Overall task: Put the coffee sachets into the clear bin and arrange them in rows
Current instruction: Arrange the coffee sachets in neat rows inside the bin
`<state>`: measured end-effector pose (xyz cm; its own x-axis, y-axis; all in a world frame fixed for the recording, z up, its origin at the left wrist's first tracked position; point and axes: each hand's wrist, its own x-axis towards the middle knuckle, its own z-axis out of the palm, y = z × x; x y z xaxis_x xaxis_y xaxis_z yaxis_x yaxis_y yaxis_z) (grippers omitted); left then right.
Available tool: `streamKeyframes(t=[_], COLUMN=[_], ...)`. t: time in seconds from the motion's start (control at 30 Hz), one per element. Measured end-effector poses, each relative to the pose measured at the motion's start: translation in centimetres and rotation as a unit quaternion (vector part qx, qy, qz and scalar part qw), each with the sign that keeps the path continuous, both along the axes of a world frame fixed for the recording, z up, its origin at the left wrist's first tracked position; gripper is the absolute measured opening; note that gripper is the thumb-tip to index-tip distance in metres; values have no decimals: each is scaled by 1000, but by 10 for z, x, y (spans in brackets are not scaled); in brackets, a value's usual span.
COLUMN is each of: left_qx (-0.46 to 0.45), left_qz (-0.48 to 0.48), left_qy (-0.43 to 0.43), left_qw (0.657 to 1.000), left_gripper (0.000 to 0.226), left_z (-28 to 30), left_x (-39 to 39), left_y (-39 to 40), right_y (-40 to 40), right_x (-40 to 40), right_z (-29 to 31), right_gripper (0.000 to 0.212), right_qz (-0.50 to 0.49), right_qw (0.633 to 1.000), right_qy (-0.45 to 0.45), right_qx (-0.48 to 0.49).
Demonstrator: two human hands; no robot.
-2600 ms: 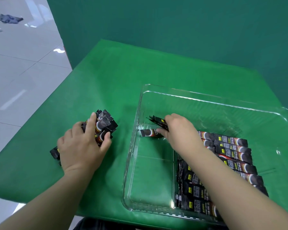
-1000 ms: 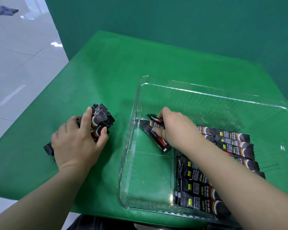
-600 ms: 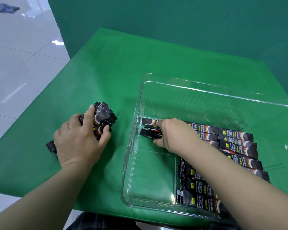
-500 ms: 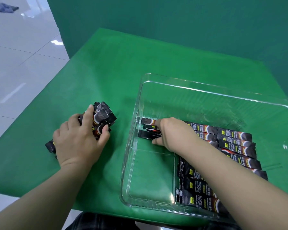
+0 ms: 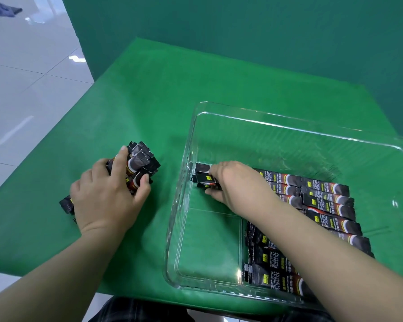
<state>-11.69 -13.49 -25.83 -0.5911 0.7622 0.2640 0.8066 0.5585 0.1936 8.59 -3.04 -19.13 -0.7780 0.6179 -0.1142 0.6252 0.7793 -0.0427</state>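
A clear bin (image 5: 277, 123) stands on the green table at the right. Black coffee sachets (image 5: 328, 201) lie in rows on its floor, more along the near right (image 5: 272, 270). My right hand (image 5: 235, 185) is inside the bin by its left wall, its fingers curled round a few sachets (image 5: 204, 178) that lie flat and point left-right. Outside the bin on the left, my left hand (image 5: 105, 198) grips a bundle of sachets (image 5: 140, 162) resting on the table; their ends stick out past my fingers.
A green cloth (image 5: 149, 94) covers the table, whose left edge drops to a white tiled floor (image 5: 21, 77). A green backdrop (image 5: 242, 31) rises behind. The near left part of the bin's floor (image 5: 207, 247) holds no sachets.
My right hand has turned the slanted sachets so that they lie level and has pushed them up to the bin's left wall. My left hand has stayed on the bundle.
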Motion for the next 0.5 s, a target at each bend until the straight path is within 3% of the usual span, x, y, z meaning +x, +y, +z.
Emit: streamKeyframes(t=[0.17,0.5], left_qx=[-5,-1], left_qz=[2,1], left_qy=[-1,-1], left_qw=[1000,1000], left_gripper=[70,70], left_z=[0,1], left_x=[0,0], left_y=[0,0], right_y=[4,1], right_x=[4,10], right_z=[3,-3], right_gripper=[37,40], right_qz=[-59,-67], right_qw=[997,994], right_qy=[25,-52], right_qx=[-49,-70])
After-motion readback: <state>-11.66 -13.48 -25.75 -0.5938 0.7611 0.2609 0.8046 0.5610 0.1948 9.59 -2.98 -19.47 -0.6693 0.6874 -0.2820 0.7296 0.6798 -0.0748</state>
